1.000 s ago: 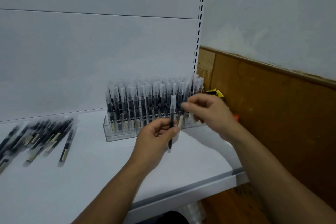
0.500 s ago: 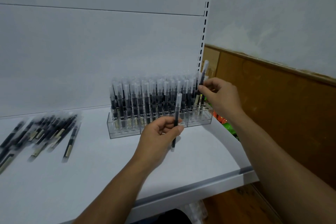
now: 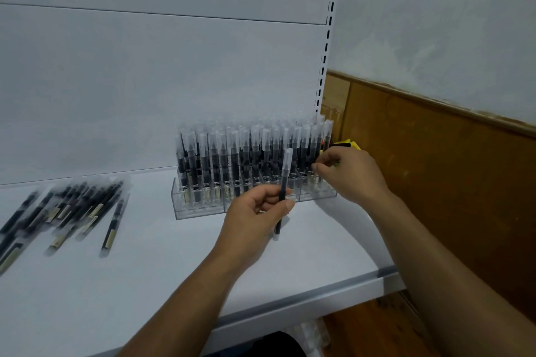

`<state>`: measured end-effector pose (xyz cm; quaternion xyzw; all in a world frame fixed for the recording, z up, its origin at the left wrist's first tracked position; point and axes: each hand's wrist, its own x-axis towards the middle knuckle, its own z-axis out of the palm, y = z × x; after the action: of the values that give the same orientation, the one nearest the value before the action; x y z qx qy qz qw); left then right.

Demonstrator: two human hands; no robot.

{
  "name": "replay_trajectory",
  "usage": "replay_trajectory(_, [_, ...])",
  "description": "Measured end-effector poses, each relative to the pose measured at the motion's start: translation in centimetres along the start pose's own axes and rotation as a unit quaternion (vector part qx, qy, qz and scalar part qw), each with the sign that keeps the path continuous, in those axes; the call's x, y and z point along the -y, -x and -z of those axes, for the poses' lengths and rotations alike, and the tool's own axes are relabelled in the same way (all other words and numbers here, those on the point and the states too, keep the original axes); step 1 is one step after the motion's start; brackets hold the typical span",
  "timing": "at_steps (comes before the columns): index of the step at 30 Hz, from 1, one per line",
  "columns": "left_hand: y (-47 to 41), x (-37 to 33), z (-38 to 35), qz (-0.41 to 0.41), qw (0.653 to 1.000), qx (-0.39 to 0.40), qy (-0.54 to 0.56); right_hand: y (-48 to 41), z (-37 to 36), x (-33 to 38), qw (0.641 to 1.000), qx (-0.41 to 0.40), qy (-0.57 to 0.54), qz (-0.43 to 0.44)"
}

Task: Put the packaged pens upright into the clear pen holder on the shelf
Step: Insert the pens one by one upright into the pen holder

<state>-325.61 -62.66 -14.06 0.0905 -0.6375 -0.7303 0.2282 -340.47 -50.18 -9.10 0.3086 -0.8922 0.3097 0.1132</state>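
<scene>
The clear pen holder (image 3: 203, 211) stands at the back of the white shelf (image 3: 145, 269), packed with several upright packaged pens (image 3: 246, 153). My left hand (image 3: 255, 217) grips one packaged pen (image 3: 285, 165) upright in front of the holder, its clear tip on top. My right hand (image 3: 351, 177) is at the holder's right end, where its fingertips pinch a packaged pen (image 3: 327, 133) that stands in the last compartment. A pile of loose packaged pens (image 3: 72, 209) lies flat on the shelf at the left.
A slotted metal upright (image 3: 327, 38) runs up just right of the holder. Beyond it is a brown wooden wall panel (image 3: 435, 168), with a yellow and black item (image 3: 351, 143) behind my right hand. The shelf's grey front lip (image 3: 319, 295) ends at the right.
My right hand has carried its pen from near the left hand to the holder's right end and lowered it in. The left hand has kept its pen upright.
</scene>
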Motion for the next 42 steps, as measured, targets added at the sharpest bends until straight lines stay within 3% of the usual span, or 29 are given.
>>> replay_trajectory(2, [0.0,0.0,0.0,-0.003,1.000,0.002,-0.003,1.3,0.3,0.7,0.997,-0.013,-0.074,0.028])
replay_trajectory(6, [0.2,-0.1,0.0,-0.017,1.000,0.010,-0.022,3.6,0.4,2.2,0.950,0.158,-0.261,0.057])
replay_trajectory(8, [0.3,-0.3,0.0,-0.030,0.999,0.007,-0.042,3.9,-0.1,2.3,0.943,0.171,-0.277,0.065])
replay_trajectory(15, [0.9,-0.5,-0.2,-0.075,0.988,-0.004,-0.135,3.9,0.6,2.9,0.927,0.124,-0.347,0.064])
replay_trajectory(17, [0.9,-0.4,-0.1,-0.128,0.961,-0.037,-0.243,3.3,1.5,2.6,0.927,0.071,-0.367,0.041])
replay_trajectory(20, [0.7,-0.1,0.2,-0.206,0.890,-0.107,-0.392,1.5,3.2,1.8,0.914,-0.075,-0.399,-0.016])
replay_trajectory(23, [0.6,0.3,0.3,-0.217,0.847,-0.143,-0.463,-0.2,3.6,0.9,0.934,-0.142,-0.326,-0.022])
replay_trajectory(29, [0.4,0.9,0.4,-0.151,0.809,-0.133,-0.552,-1.7,2.1,0.2,0.975,-0.120,-0.186,-0.015])
replay_trajectory(39, [0.4,1.1,0.3,-0.157,0.795,-0.136,-0.570,-2.6,2.5,0.3,0.991,-0.117,-0.063,0.010])
replay_trajectory(42, [0.4,1.3,0.4,-0.161,0.793,-0.139,-0.571,-2.5,2.0,0.1,0.999,-0.039,-0.018,0.005])
